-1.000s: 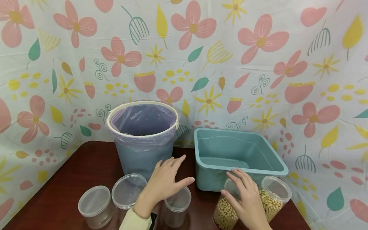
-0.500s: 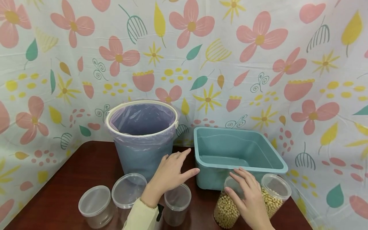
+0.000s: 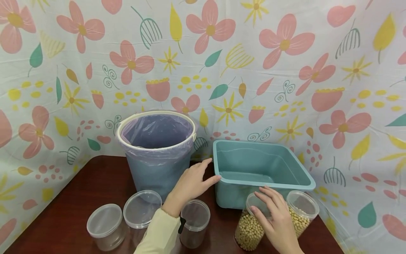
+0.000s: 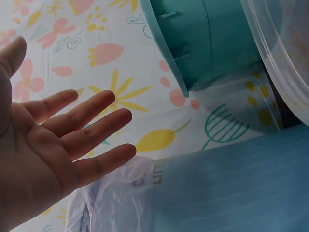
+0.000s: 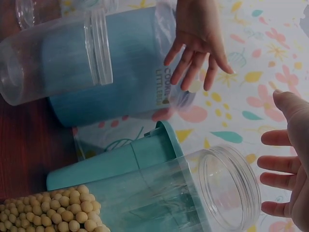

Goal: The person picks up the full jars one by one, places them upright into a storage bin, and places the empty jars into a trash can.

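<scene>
My left hand (image 3: 191, 181), fingers spread and holding nothing, hovers between the bin and the basin in the head view. Its palm and loose fingers (image 4: 96, 125) also show in the left wrist view. My right hand (image 3: 277, 217) is held relaxed at two clear jars partly filled with dried soybeans. One soybean jar (image 3: 248, 231) stands left of that hand, the other soybean jar (image 3: 299, 222) to its right. In the right wrist view the right hand (image 5: 297, 159) is apart from the rim of a soybean jar (image 5: 227, 188), with nothing in its fingers.
A blue bin (image 3: 158, 169) lined with a clear bag stands at the back left. Right of it sits a teal basin (image 3: 233, 195). Along the front are a clear jar (image 3: 195, 225), a wider clear tub (image 3: 142, 211) and a short clear tub (image 3: 106, 229), on a dark wood table (image 3: 63, 211).
My left hand has drifted right and farther forward, toward the basin's near left corner. The right hand stays almost in place, and the jars have not moved on the table.
</scene>
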Motion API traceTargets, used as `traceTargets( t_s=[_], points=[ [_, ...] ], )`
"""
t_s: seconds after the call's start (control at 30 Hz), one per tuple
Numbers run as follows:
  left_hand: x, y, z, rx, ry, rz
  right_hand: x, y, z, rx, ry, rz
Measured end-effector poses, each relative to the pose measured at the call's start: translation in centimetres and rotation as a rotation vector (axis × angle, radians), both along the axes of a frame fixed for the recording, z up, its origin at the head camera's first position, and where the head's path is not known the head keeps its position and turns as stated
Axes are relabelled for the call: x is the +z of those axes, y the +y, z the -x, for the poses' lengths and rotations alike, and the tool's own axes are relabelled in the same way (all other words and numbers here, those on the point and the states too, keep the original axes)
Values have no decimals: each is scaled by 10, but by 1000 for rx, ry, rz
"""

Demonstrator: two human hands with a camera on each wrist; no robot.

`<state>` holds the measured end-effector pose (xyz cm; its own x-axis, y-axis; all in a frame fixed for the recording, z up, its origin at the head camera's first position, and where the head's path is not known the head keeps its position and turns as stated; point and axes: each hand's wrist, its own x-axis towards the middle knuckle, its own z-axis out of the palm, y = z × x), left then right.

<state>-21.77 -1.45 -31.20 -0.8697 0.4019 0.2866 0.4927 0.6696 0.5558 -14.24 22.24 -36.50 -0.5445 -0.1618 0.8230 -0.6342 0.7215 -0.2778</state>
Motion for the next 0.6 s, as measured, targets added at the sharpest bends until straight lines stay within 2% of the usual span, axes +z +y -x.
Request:
traceTargets(
  t_s=[0.13, 0.33, 0.6],
  points=[
    [2, 3, 8, -12, -48, -50, -1, 2, -1, 18, -22, 15],
    [4, 8, 19, -13, -71, -69, 0, 2, -3, 27, -34, 33],
    [2, 9, 31, -1, -82, -100, 0, 4, -3, 45, 16, 48]
  ],
)
